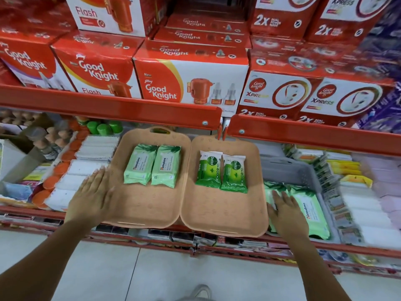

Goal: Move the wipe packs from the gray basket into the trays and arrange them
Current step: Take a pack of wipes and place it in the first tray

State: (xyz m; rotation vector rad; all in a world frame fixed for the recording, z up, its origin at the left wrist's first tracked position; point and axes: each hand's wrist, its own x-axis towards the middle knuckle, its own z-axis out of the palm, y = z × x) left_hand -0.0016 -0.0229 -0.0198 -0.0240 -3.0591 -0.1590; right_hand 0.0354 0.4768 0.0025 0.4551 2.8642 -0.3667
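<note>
Two tan trays sit side by side on the lower shelf. The left tray [141, 205] holds two light-green Himalaya wipe packs [152, 165] lying next to each other. The right tray [217, 213] holds two dark-green Dettol packs [221, 171]. The gray basket [290, 170] stands right of the trays with more light-green packs [312, 211] inside. My left hand [93, 194] lies flat and open at the left tray's left edge. My right hand [286, 213] is open, fingers spread, over the packs at the basket's left side, holding nothing.
An orange shelf rail [108, 105] overhangs the trays' far ends, loaded with red Good Knight boxes [191, 77]. White packs [86, 170] and orange-capped bottles [60, 168] crowd the left. Small stacked packets [347, 203] fill the right. The floor is below the shelf's front edge.
</note>
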